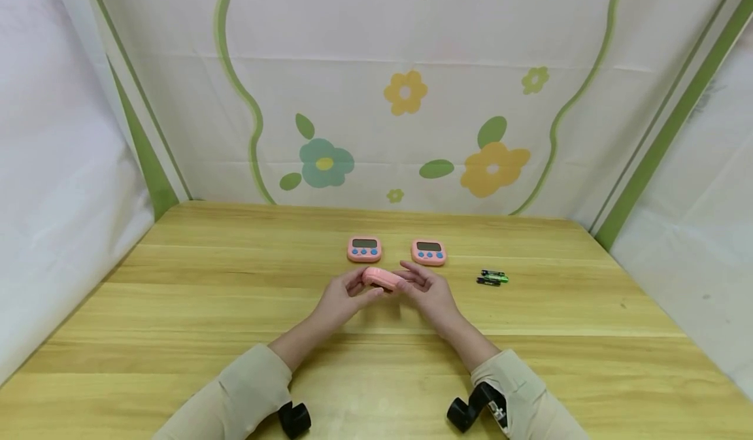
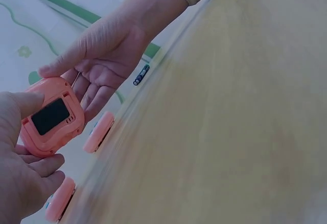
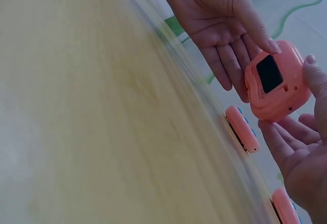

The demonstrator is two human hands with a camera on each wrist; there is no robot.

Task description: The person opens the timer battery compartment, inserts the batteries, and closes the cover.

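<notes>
Between both hands, just above the table, a pink timer (image 1: 382, 278) is held up with its back facing me. A black rectangle shows on that back in both wrist views. My left hand (image 1: 344, 296) pinches its left side, the thumb lying on the back of the timer (image 2: 53, 117). At the other side my right hand (image 1: 432, 299) grips the edge between thumb and fingers, as the right wrist view also shows on the timer (image 3: 278, 81). Its front is hidden from me.
Two more pink timers, one on the left (image 1: 364, 249) and one on the right (image 1: 429, 252), lie screen up with blue buttons behind my hands. Small black and green batteries (image 1: 493, 278) lie to the right on the wooden table (image 1: 235, 257). A flowered cloth (image 1: 365, 119) hangs behind.
</notes>
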